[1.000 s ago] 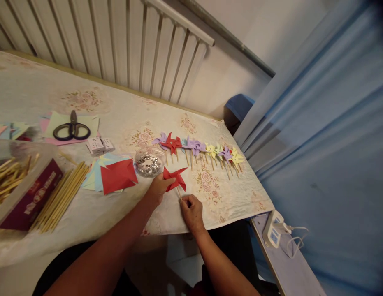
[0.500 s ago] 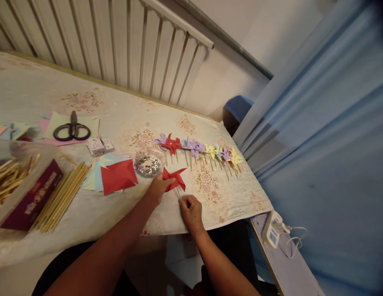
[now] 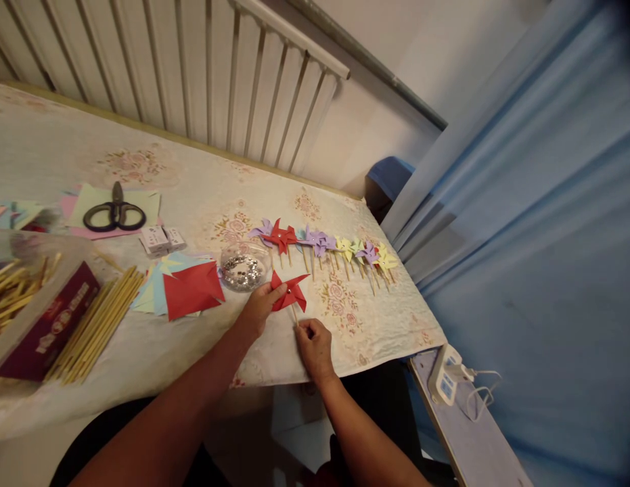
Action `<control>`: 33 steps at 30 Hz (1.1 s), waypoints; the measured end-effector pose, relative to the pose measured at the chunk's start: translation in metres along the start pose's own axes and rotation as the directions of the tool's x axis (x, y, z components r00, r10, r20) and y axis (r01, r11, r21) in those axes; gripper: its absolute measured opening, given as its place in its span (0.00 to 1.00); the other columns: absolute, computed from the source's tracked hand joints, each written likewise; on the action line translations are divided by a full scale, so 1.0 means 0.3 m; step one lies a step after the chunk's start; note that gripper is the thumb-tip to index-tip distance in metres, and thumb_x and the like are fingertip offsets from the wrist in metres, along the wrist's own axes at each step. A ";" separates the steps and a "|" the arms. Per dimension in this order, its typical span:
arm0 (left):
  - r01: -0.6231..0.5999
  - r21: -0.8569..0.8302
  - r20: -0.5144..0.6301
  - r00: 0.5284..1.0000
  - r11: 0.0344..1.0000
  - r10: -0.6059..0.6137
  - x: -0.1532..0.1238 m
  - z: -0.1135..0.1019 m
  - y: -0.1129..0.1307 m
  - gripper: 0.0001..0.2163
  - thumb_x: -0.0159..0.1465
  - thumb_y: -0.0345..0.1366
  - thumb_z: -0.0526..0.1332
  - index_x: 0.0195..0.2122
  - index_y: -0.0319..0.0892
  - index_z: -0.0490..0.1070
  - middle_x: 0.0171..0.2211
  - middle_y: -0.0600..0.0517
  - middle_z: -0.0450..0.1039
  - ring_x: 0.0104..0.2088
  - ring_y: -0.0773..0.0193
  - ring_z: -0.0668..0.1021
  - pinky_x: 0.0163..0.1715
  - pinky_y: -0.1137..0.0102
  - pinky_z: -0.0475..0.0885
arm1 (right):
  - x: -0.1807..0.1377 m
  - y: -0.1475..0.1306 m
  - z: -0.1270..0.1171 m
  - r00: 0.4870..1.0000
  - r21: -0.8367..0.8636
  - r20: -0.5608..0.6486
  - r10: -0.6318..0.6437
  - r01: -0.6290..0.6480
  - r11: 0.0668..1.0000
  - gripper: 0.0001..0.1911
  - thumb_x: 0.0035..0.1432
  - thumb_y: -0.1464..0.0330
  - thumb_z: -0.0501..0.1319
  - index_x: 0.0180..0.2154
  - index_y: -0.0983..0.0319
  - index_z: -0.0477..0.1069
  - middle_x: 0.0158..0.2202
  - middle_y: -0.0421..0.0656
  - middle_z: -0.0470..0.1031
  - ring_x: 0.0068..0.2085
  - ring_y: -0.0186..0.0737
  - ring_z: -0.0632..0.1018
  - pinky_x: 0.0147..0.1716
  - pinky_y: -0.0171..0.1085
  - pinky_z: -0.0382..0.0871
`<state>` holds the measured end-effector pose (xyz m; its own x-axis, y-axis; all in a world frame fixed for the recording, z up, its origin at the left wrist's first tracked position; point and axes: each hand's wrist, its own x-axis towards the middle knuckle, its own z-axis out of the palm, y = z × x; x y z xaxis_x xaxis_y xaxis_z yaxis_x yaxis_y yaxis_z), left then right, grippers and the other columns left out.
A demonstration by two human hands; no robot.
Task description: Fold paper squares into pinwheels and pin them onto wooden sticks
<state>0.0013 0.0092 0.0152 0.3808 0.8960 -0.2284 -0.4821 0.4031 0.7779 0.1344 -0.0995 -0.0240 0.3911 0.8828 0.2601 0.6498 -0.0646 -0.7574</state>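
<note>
A red paper pinwheel on a thin wooden stick lies near the table's front edge. My left hand pinches one of its red blades from the left. My right hand grips the lower end of the stick, fingers closed round it. Just behind the pinwheel stands a small clear dish of silver pins. A row of finished pinwheels in purple, red and yellow lies further back on the flowered tablecloth.
Cut paper squares, red on top, and a bundle of wooden sticks lie to the left, beside a maroon box. Black scissors rest on pastel paper. A radiator stands behind; a blue curtain and a power strip are on the right.
My left thumb and fingers have shifted up onto the red blade, and the pinwheel has turned slightly. My right hand stays on the stick.
</note>
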 end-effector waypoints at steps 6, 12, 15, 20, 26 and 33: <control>0.033 0.012 -0.070 0.997 0.999 -0.032 0.014 -0.013 -0.017 0.23 0.57 0.59 0.64 0.37 0.41 0.75 0.36 0.45 0.81 0.37 0.57 0.81 0.33 0.68 0.74 | 0.003 -0.001 -0.001 0.999 0.040 -0.015 0.034 -0.033 0.999 0.07 0.55 0.68 0.59 0.27 0.61 0.74 0.25 0.39 0.73 0.28 0.36 0.71 0.30 0.34 0.64; 0.087 0.014 -0.127 0.988 0.996 -0.084 0.017 -0.024 -0.026 0.27 0.61 0.62 0.57 0.34 0.38 0.71 0.36 0.42 0.79 0.33 0.57 0.82 0.34 0.65 0.75 | 0.020 -0.004 0.011 0.997 0.062 -0.057 0.060 -0.057 0.996 0.08 0.54 0.67 0.59 0.26 0.61 0.73 0.23 0.38 0.72 0.27 0.36 0.70 0.29 0.34 0.63; 0.097 0.021 -0.147 0.985 0.995 -0.093 0.008 -0.020 -0.015 0.26 0.64 0.60 0.56 0.35 0.37 0.71 0.35 0.42 0.78 0.33 0.57 0.82 0.34 0.65 0.75 | 0.030 -0.010 0.016 0.995 0.053 -0.072 0.072 -0.068 0.996 0.08 0.55 0.66 0.59 0.25 0.61 0.73 0.23 0.38 0.71 0.27 0.36 0.70 0.29 0.34 0.63; 0.098 0.029 -0.170 0.981 0.995 -0.092 0.002 -0.019 -0.012 0.24 0.64 0.57 0.57 0.36 0.36 0.71 0.34 0.42 0.78 0.32 0.57 0.82 0.35 0.65 0.75 | 0.036 -0.011 0.022 0.993 0.039 -0.090 0.072 -0.068 0.997 0.08 0.55 0.66 0.59 0.25 0.60 0.73 0.23 0.38 0.71 0.27 0.36 0.70 0.30 0.35 0.63; 0.080 0.034 -0.188 0.979 0.996 -0.072 0.007 -0.023 -0.027 0.20 0.62 0.53 0.61 0.37 0.37 0.70 0.31 0.44 0.78 0.32 0.57 0.82 0.35 0.65 0.75 | 0.061 -0.005 0.041 0.993 0.032 -0.103 0.064 -0.061 0.998 0.08 0.55 0.67 0.58 0.26 0.60 0.73 0.24 0.38 0.71 0.27 0.36 0.70 0.30 0.35 0.63; 0.079 0.092 -0.178 0.982 0.993 -0.062 -0.001 -0.012 -0.005 0.14 0.54 0.44 0.68 0.32 0.38 0.69 0.31 0.46 0.78 0.31 0.59 0.82 0.32 0.67 0.75 | 0.076 -0.010 0.049 0.993 -0.009 -0.113 0.027 -0.028 1.000 0.09 0.56 0.67 0.58 0.26 0.60 0.73 0.25 0.39 0.72 0.28 0.37 0.70 0.32 0.35 0.63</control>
<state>-0.0011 0.0089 0.0120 0.2630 0.8882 -0.3767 -0.3761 0.4539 0.8078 0.1316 -0.0725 -0.0246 0.4796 0.8223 0.3063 0.6442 -0.0930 -0.7592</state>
